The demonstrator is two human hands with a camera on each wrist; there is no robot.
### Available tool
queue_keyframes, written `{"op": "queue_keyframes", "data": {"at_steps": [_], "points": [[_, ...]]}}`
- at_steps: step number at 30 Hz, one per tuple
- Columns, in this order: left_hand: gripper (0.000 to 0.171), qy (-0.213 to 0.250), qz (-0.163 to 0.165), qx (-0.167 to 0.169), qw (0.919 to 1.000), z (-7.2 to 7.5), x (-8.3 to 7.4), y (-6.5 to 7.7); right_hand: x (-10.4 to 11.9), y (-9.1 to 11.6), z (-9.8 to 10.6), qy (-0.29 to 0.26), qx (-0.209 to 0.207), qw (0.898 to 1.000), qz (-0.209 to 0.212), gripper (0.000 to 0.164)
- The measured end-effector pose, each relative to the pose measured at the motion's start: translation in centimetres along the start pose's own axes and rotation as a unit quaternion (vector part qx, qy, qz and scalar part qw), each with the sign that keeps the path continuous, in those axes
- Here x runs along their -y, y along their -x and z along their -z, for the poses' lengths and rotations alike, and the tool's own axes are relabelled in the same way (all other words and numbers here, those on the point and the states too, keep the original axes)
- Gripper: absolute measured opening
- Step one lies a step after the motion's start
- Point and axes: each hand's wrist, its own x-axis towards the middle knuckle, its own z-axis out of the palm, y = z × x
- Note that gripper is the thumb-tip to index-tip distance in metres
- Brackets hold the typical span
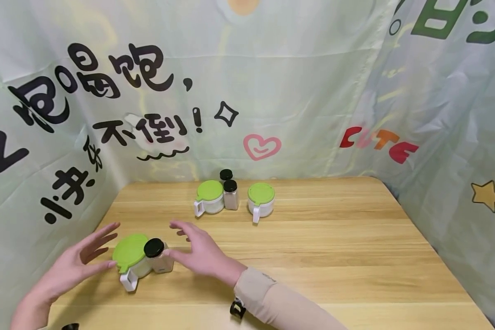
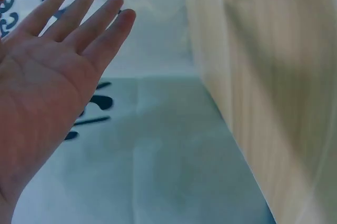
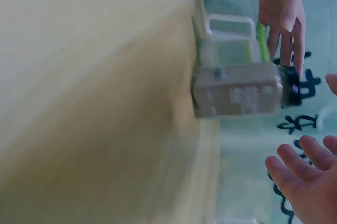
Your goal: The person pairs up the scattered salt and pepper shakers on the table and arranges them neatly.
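A white jar with a green lid (image 1: 131, 259) and a side handle stands near the table's front left. A black-capped shaker bottle (image 1: 160, 257) stands against its right side. My left hand (image 1: 96, 250) hovers just left of the jar, palm facing it, fingers straight, holding nothing. My right hand (image 1: 188, 242) is spread open just right of the bottle, its thumb near the glass; I cannot tell whether it touches. The right wrist view shows the bottle (image 3: 237, 95) and jar (image 3: 229, 46) between my left hand (image 3: 284, 16) and my right hand's fingertips (image 3: 303, 174). The left wrist view shows my left hand (image 2: 52, 71) with an open palm.
At the back middle of the wooden table (image 1: 334, 247) stand two more green-lidded jars (image 1: 210, 196) (image 1: 261, 199) and two black-capped shakers (image 1: 230, 194) (image 1: 226, 175). Printed cloth walls (image 1: 297, 91) close in the left, back and right sides.
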Motion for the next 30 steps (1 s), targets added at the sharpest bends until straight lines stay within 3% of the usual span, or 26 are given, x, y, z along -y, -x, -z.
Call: {"op": "queue_keyframes", "data": {"at_steps": [3,7,13,16,22,26,30], "points": [[0.084,0.015,-0.011,-0.024,0.9995,-0.5,-1.2,-0.7,0.0,0.4,1.4,-0.018,-0.021,0.999,0.017,0.067],[0.080,0.034,-0.027,-0.081,0.9958,-1.6,-3.4,-2.2,0.0,0.7,3.3,-0.038,-0.059,0.997,0.038,0.065],[0.076,0.082,-0.071,-0.160,0.9812,-4.3,-6.8,-5.3,-0.5,1.1,6.0,-0.073,-0.131,0.988,0.049,0.063],[0.075,0.115,-0.082,-0.178,0.9737,-5.7,-8.0,-6.8,-1.1,1.2,7.2,-0.074,-0.169,0.981,0.052,0.062],[0.073,0.111,-0.074,-0.211,0.9683,-8.7,-9.6,-10.0,-3.1,1.2,9.2,-0.084,-0.248,0.964,0.054,0.062],[0.073,0.133,-0.062,-0.221,0.9641,-10.7,-10.3,-12.1,-4.8,0.9,9.9,-0.081,-0.288,0.954,0.026,0.064],[0.072,0.128,-0.059,-0.226,0.9640,-12.7,-10.1,-14.1,-6.3,0.5,10.4,-0.082,-0.299,0.951,-0.019,0.063]]}}
